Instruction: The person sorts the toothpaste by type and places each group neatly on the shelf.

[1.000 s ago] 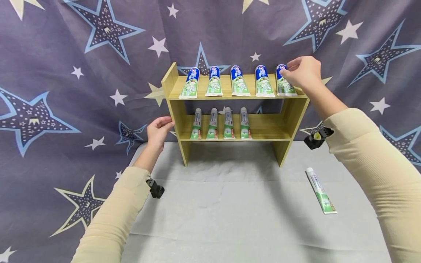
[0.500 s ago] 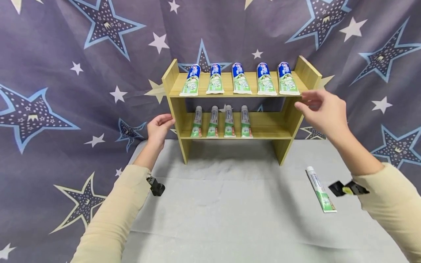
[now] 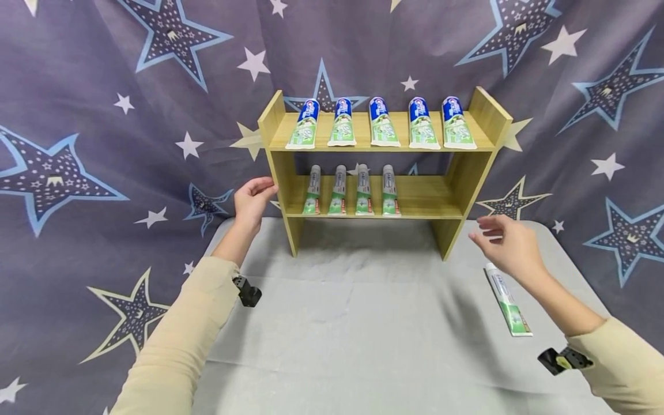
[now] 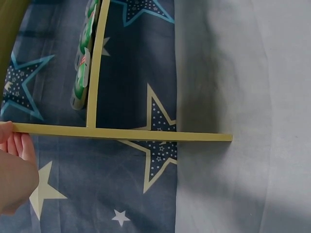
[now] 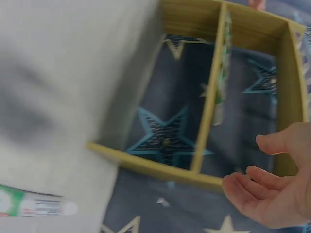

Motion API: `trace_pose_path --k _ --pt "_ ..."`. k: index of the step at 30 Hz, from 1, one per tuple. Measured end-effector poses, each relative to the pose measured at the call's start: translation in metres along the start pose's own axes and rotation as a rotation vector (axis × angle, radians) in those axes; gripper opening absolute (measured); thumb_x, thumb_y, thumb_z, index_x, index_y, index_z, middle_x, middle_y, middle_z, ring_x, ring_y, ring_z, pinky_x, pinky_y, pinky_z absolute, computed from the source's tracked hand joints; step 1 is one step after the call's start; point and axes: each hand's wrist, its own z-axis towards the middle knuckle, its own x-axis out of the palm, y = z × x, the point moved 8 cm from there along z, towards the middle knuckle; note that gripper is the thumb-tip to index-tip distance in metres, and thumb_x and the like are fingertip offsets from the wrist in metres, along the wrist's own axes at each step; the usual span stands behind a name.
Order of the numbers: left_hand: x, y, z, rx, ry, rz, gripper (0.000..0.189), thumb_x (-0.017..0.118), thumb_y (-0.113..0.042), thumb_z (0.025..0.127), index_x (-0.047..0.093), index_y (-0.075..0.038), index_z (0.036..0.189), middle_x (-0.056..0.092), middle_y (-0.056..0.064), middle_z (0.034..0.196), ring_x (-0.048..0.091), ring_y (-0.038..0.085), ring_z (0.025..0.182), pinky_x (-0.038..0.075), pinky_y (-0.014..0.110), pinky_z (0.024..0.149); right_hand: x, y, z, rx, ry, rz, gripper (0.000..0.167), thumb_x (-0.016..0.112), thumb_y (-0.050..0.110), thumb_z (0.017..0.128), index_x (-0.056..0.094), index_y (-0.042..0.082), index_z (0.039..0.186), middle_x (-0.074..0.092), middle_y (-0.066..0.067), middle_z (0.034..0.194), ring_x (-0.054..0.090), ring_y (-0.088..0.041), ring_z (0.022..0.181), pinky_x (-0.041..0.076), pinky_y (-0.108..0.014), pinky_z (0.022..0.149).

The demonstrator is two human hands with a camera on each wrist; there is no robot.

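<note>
My left hand [image 3: 252, 203] rests its fingertips against the left side panel of the small wooden shelf [image 3: 381, 217]. In the left wrist view, the fingers [image 4: 25, 145] lie right at the panel's edge. My right hand [image 3: 510, 245] holds nothing, its fingers loosely bent. It hovers right of the shelf, just above the cap of a white and green toothpaste tube [image 3: 509, 308] lying on the table. Several blue and green toothpaste tubes [image 3: 383, 127] line the upper board, crimped ends forward. On the lower board stand several grey and green toothpaste tubes [image 3: 339, 193], grouped toward the left.
Grey cloth covers the table [image 3: 342, 346]. A dark curtain with stars [image 3: 129, 190] hangs close behind the shelf and along both sides. The lower board has bare wood [image 3: 427, 199] right of its tubes.
The right hand has let go of the rightmost blue and green toothpaste tube on the upper board and moved down to beside the shelf's right leg. The left hand has stayed at the side panel.
</note>
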Motion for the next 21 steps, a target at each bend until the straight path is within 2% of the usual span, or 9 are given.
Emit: trace_pose_path --k 2,4,9,15,21 --pt "0.0 0.0 0.0 -0.001 -0.002 -0.002 0.021 0.068 0.005 0.083 0.063 -0.015 0.083 0.067 -0.015 0.073 0.063 0.001 0.075 0.053 0.01 0.071 0.006 -0.01 -0.005 0.001 0.014 -0.019 0.031 0.069 0.014 0.086 0.064 -0.007 0.108 0.069 -0.029 0.101 0.07 -0.042 0.082 0.058 -0.031 0.062" --pt "-0.001 0.0 -0.001 0.0 -0.003 0.006 0.02 0.068 0.004 0.083 0.063 -0.015 0.083 0.067 -0.015 0.073 0.062 0.0 0.075 0.053 0.011 0.071 0.01 -0.018 -0.008 0.004 0.019 -0.023 0.03 0.069 0.013 0.085 0.064 -0.008 0.106 0.069 -0.029 0.099 0.07 -0.041 0.081 0.058 -0.037 0.063" --pt "-0.001 0.001 0.0 -0.015 -0.004 0.022 0.018 0.069 0.002 0.083 0.064 -0.015 0.084 0.066 -0.015 0.074 0.062 0.0 0.075 0.053 0.012 0.073 0.019 -0.041 -0.016 0.041 0.049 -0.041 0.03 0.069 0.013 0.085 0.064 -0.01 0.104 0.069 -0.03 0.096 0.07 -0.042 0.079 0.057 -0.038 0.063" --pt "0.0 0.002 0.0 -0.018 0.004 0.034 0.019 0.069 0.001 0.084 0.063 -0.017 0.084 0.066 -0.015 0.075 0.062 0.0 0.076 0.053 0.015 0.077 0.038 -0.073 -0.027 0.097 0.136 -0.102 0.033 0.068 0.015 0.085 0.064 -0.012 0.102 0.069 -0.032 0.092 0.07 -0.042 0.079 0.054 -0.052 0.072" --pt "-0.002 0.001 0.0 -0.007 -0.005 0.044 0.019 0.069 0.001 0.083 0.064 -0.018 0.083 0.066 -0.016 0.073 0.062 0.0 0.075 0.052 0.013 0.073 0.057 -0.101 -0.038 0.147 0.237 -0.144 0.034 0.068 0.017 0.085 0.063 -0.014 0.1 0.068 -0.031 0.092 0.068 -0.042 0.08 0.053 -0.049 0.07"
